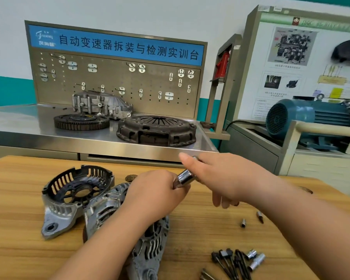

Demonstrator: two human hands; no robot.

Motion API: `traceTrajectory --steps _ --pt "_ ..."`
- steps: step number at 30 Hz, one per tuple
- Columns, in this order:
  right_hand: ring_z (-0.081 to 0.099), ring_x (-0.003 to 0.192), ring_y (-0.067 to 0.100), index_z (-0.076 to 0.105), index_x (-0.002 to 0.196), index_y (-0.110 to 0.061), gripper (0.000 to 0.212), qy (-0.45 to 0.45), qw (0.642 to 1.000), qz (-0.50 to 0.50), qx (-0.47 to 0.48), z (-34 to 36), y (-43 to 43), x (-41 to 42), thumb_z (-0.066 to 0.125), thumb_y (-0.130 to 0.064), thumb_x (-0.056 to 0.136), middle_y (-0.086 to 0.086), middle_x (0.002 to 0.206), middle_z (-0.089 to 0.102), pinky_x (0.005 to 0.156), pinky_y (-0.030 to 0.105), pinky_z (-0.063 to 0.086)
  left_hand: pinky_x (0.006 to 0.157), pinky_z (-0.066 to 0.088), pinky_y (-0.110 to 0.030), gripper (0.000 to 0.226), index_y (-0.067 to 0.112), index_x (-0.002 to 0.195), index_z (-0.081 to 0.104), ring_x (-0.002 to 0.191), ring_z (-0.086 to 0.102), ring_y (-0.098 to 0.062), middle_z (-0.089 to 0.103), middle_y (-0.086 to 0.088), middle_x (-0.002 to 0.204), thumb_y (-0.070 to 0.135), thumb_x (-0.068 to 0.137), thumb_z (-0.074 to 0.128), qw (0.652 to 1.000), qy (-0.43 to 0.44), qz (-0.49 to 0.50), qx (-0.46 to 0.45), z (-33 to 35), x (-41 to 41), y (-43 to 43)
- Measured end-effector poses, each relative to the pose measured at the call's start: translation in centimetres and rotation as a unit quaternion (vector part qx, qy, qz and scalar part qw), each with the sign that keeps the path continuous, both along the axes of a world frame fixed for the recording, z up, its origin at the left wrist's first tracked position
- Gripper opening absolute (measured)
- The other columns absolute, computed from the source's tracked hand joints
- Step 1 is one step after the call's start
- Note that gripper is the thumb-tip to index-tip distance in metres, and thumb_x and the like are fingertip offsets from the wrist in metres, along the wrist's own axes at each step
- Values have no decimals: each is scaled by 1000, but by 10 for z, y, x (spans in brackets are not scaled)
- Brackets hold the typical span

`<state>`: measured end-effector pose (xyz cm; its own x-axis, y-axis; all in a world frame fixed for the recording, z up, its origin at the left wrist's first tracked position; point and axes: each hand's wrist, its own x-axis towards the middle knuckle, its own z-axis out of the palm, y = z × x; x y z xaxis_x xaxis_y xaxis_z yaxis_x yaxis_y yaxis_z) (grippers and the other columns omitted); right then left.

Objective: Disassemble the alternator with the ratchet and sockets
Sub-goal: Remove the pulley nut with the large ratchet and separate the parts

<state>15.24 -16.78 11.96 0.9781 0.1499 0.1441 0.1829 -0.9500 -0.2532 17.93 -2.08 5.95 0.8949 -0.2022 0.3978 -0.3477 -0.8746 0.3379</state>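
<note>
The grey alternator body [150, 239] lies on the wooden table [18, 188], partly under my left forearm. Its removed end cover [75, 193] stands to the left, open side facing me. My left hand [158, 190] rests over the alternator and grips the lower end of a large chrome socket [185, 177]. My right hand [226, 178] holds the upper end of the same tool, and its fingers hide most of that part. Whether a ratchet is attached cannot be seen.
Several long bolts [230, 261] and small sockets [255, 259] lie at the table's front right; two small bits [251, 219] lie further back. Behind the table, a steel bench [89, 142] carries a clutch cover [157, 130], a flywheel [81, 122] and a housing. A blue motor [307, 118] stands at right.
</note>
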Motion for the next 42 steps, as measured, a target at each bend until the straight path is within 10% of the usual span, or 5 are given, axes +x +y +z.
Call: traceTrajectory --steps 14,19,24,35,42 --pt "53 58 4 66 73 -11 16 -74 943 120 302 -7 17 18 54 -19 81 -5 66 59 56 27 48 47 32 -25 45 23 52 45 56 52 -11 51 5 51 52 84 54 999 26 -17 -15 1 2 3" --pt "62 85 39 72 59 -20 35 -63 882 257 389 -3 20 20 57 5 79 1 81 71 76 56 52 47 30 -25 41 30 48 49 53 46 -10 47 5 49 54 82 55 999 28 -39 -23 1 2 6" --pt "60 70 28 76 62 -19 36 48 809 377 447 2 17 19 54 10 69 8 75 68 66 37 52 64 45 -27 21 39 86 54 79 60 -13 60 9 71 59 83 50 996 18 -79 -30 0 0 9" --pt "64 65 7 61 78 -37 22 -89 911 44 399 -19 38 23 57 -18 88 -12 69 65 63 28 54 43 23 -27 53 20 50 33 45 35 -10 37 3 45 54 87 47 1000 1 8 -3 1 -3 1" --pt "65 78 15 72 88 -34 24 -82 887 199 409 -20 23 20 61 -13 89 -14 85 67 67 24 52 47 30 -27 47 23 52 38 54 46 -15 45 6 50 51 87 49 1000 16 12 3 2 -2 2"
